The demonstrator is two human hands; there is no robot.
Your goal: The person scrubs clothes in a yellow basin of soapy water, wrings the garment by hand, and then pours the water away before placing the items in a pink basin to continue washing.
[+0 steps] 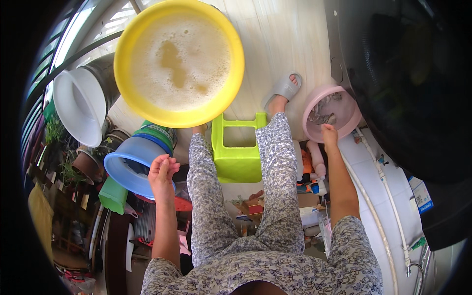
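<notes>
My left hand is raised with loosely curled fingers and nothing visible in it. Below it in the picture is a light blue basin tipped on its side. My right hand overlaps the near rim of a pink basin. Grey-brown wet cloth shows in that basin just beyond my fingertips; whether they grip it is unclear. Ahead of me stands a large yellow basin of cloudy, foamy water. A lime-green plastic stool is between my legs.
A white tub leans at the left beside potted plants. A green plastic bin sits under the blue basin. At the right, a large dark appliance-like surface overhangs white pipes. Bottles stand near my right leg.
</notes>
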